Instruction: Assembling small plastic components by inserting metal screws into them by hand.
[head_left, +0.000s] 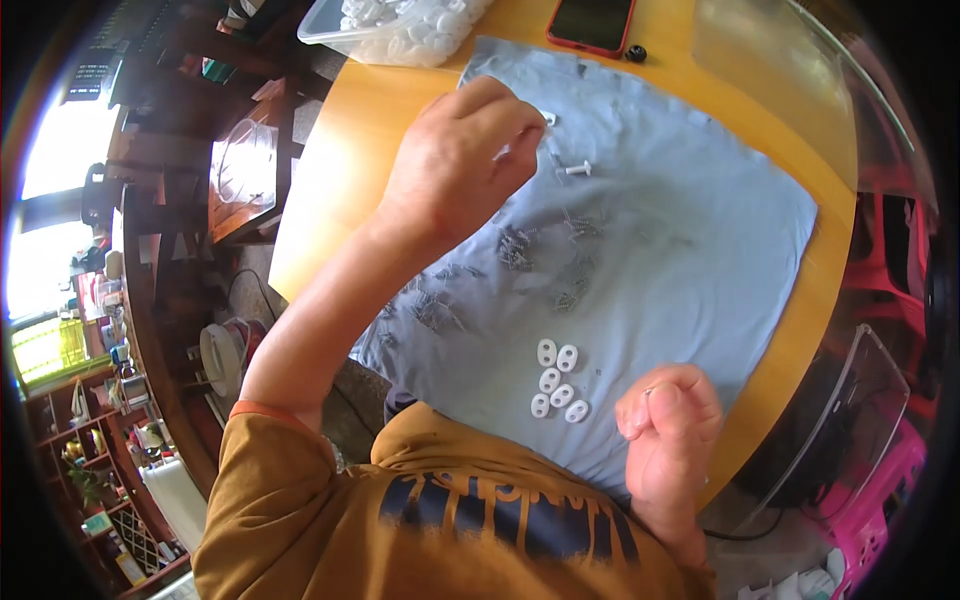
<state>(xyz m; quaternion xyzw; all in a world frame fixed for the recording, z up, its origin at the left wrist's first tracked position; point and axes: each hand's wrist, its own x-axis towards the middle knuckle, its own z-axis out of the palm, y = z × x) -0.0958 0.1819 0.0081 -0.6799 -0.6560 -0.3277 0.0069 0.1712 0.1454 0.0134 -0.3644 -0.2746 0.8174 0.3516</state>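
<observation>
My left hand is closed above the far left part of a blue-grey cloth. Something pale shows between its fingers, too hidden to name. By its fingertips is a small white piece, and a white T-shaped plastic part lies just to the right. Near the front right of the cloth, my right hand is curled, thumb against fingers; a tiny glint shows at the pinch. To its left lie several white oval plastic pieces, each with two holes. Thin dark metal bits, like small springs or screws, are scattered mid-cloth.
A clear plastic tub of white parts stands at the table's far left. At the far edge lie a red-framed phone and a small black round object. The yellow table borders the cloth; a pink stool is at right.
</observation>
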